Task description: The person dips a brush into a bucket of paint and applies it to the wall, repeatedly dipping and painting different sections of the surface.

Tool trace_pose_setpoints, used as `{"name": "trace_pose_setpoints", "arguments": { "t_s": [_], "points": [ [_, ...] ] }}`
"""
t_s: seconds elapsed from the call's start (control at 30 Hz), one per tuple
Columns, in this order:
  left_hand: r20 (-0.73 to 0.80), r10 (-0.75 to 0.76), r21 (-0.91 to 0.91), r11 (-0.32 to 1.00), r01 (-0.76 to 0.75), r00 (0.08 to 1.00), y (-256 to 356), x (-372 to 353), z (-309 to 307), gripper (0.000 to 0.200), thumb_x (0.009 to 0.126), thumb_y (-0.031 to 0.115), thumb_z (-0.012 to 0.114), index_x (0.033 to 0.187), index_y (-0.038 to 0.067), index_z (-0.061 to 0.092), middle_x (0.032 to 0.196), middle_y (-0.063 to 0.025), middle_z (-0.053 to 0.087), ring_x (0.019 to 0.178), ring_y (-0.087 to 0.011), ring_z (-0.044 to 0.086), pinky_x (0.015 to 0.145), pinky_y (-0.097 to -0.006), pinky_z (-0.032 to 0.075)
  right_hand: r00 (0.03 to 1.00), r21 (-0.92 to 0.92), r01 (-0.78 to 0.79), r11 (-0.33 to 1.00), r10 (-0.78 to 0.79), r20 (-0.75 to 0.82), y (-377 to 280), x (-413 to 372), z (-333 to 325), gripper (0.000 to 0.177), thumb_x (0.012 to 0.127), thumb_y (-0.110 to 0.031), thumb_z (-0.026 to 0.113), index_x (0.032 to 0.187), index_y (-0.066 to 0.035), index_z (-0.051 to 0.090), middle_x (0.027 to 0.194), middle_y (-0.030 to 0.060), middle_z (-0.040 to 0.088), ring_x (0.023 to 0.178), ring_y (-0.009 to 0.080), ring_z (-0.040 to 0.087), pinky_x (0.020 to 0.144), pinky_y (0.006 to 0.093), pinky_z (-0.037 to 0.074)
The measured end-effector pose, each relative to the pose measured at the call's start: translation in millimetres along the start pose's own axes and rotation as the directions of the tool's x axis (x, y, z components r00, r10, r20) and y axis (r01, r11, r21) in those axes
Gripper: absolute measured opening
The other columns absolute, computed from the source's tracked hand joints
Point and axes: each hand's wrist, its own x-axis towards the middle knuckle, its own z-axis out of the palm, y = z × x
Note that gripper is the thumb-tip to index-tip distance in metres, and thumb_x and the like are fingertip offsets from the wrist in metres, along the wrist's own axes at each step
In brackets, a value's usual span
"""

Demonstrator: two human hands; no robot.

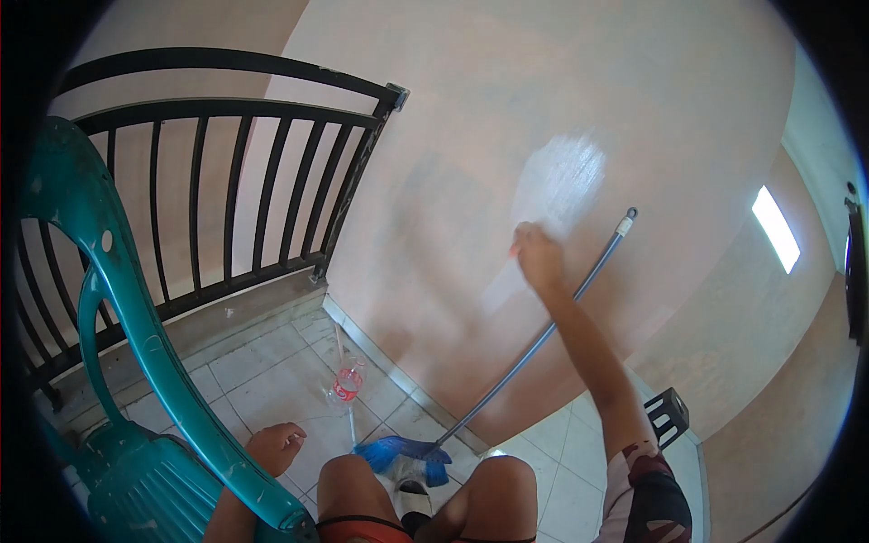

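My right hand (pixel 540 258) is raised against the pinkish wall (pixel 453 181), with its fingers closed around a small tool. Only an orange bit of that tool (pixel 516 246) shows; the rest is hidden by the hand. Just above, a wet-looking white patch (pixel 563 176) with streaky marks covers part of the wall. My left hand (pixel 276 447) hangs low beside the green plastic chair (pixel 149 330), fingers loosely curled and apart, with nothing visible in it. On the tiles in front of it stands a clear plastic bottle (pixel 348 384) with a red label.
A blue broom (pixel 403 450) lies by my feet, its grey pole (pixel 516 366) leaning on the wall behind my right forearm. Black metal railing (pixel 244 195) closes the left side. A dark plastic stool (pixel 668 414) stands at right. A pale stick (pixel 339 339) is near the bottle.
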Motion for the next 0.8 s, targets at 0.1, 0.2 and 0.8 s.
{"name": "trace_pose_setpoints", "arguments": {
  "t_s": [0.1,0.2,0.8],
  "points": [
    [0.030,-0.014,0.077,0.997,0.012,0.999,1,-1,-1,0.022,0.096,0.019,0.059,0.111,0.006,0.068,0.102,-0.0155,0.073,0.086,-0.0296,0.070,0.079,-0.0408,0.056,0.979,-0.082,0.196,0.977,-0.190,0.074,-31,-59,65,0.018,0.084,-0.013,0.062,0.101,-0.011,0.065,0.111,0.0144,0.061,0.086,0.0289,0.068,0.067,0.0441,0.056],
    [0.026,-0.020,0.106,0.994,0.017,0.999,-10,2,5,0.023,0.095,0.021,0.061,0.111,0.007,0.068,0.100,-0.0147,0.073,0.085,-0.0295,0.070,0.079,-0.0406,0.056,0.965,0.163,0.147,0.976,-0.178,0.193,-74,-100,101,0.023,0.081,-0.020,0.072,0.103,-0.014,0.067,0.109,0.0075,0.065,0.100,0.0299,0.065,0.072,0.0472,0.055],
    [0.031,-0.035,0.052,0.998,0.033,0.999,4,-1,-2,0.023,0.093,0.025,0.065,0.106,0.008,0.069,0.093,-0.0151,0.073,0.084,-0.0315,0.071,0.077,-0.0413,0.055,0.987,-0.206,0.149,0.967,-0.133,0.087,-7,23,33,0.018,0.087,-0.020,0.060,0.104,-0.014,0.062,0.102,0.0062,0.063,0.081,0.0253,0.070,0.063,0.0405,0.056]
  ]
}}
